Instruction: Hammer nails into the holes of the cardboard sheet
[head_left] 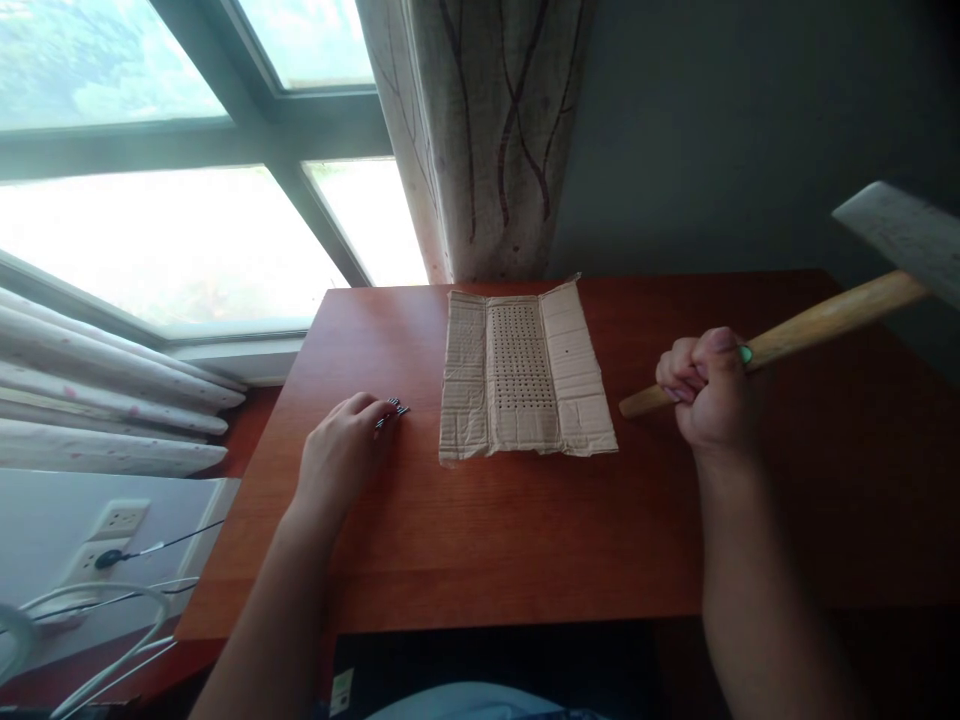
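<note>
My right hand [709, 385] is closed around the wooden handle of a hammer [832, 318], raised over the right side of the table. Its grey metal head is at the right edge of the view and partly cut off. On the table's left side, my left hand [341, 440] has its fingers closed at a small bunch of dark nails [395, 404], whose ends stick out past the fingertips. Between the hands lies a creased piece of cardboard [574, 390], apart from both. Rows of small dark dots, seemingly holes, cover its middle panel.
The reddish-brown wooden table [510, 540] stands against a dark wall. A bright window [150, 240] is at the left, with patterned curtains [502, 130] at its sides. Low on the left are a wall socket [120, 520] with a black plug [111, 558] and several cables.
</note>
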